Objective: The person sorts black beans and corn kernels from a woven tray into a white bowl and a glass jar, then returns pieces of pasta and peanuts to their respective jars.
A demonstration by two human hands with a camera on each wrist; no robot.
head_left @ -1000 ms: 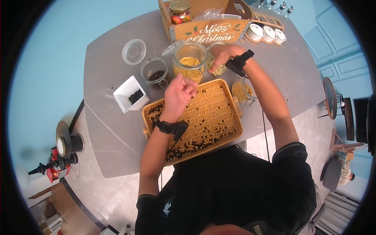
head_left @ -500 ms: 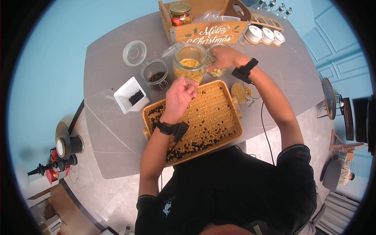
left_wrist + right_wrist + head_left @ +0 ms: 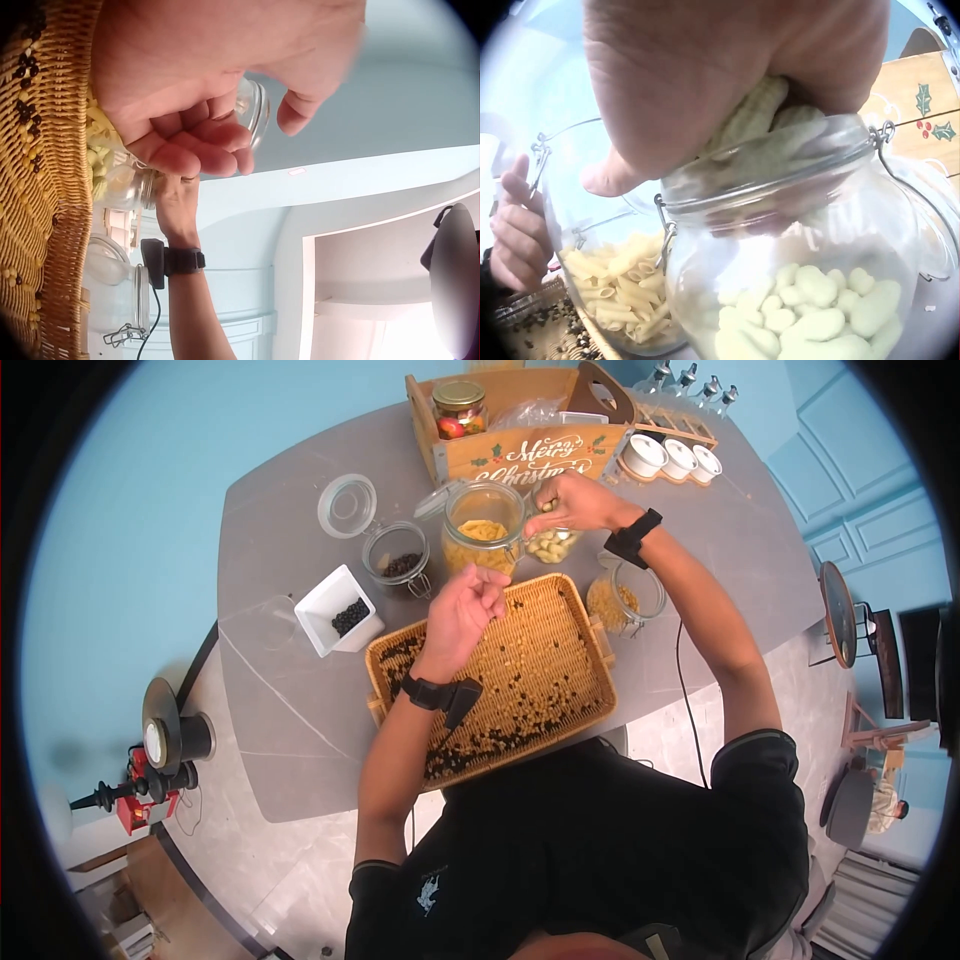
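Observation:
My right hand (image 3: pixel 585 503) is at the mouth of a glass jar (image 3: pixel 552 546) of pale, peanut-shaped pieces. In the right wrist view, the hand (image 3: pixel 720 82) grips several of these pieces (image 3: pixel 751 116), its fingertips partly behind the rim; more pieces (image 3: pixel 810 315) lie in the jar's bottom. Loosely curled and holding nothing visible, my left hand (image 3: pixel 462 618) hangs over the back edge of a wicker basket (image 3: pixel 540 635), in front of a jar of pasta tubes (image 3: pixel 482 535). Black and yellow bits are scattered in the basket. The left wrist view shows that hand (image 3: pixel 202 97) palm side.
Left of the pasta stand a jar of dark beans (image 3: pixel 398 560) and a white dish of black beans (image 3: pixel 335 610). A jar of yellow bits (image 3: pixel 622 600) is right of the basket. Behind are a wooden crate (image 3: pixel 530 455) and white lidded pots (image 3: pixel 676 458).
My right hand has drawn back and up from inside the jar to its mouth, with pale pieces now showing in its grip. My left hand has barely moved.

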